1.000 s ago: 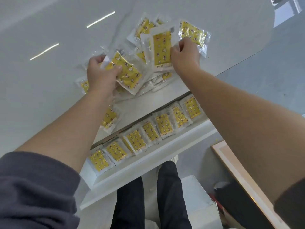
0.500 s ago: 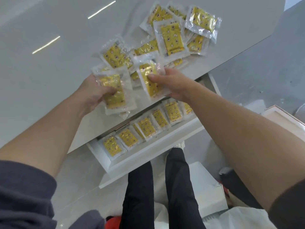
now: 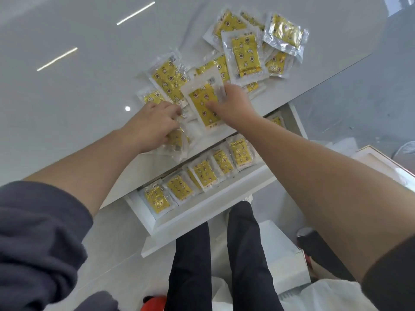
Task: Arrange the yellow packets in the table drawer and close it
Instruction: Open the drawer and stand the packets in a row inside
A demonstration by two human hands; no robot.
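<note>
Glossy white tabletop (image 3: 67, 104) carries a loose pile of yellow packets (image 3: 244, 52) at 1 o'clock. Below, the open drawer (image 3: 202, 207) holds one packet row (image 3: 202, 173); filling and closing remain. The right hand (image 3: 233, 104) pinches one packet (image 3: 203, 104); the left hand (image 3: 152, 126) clutches another, mostly hidden.

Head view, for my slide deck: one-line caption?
Both hands, left and right, gather yellow packets on the table above an open drawer holding a row.
</note>
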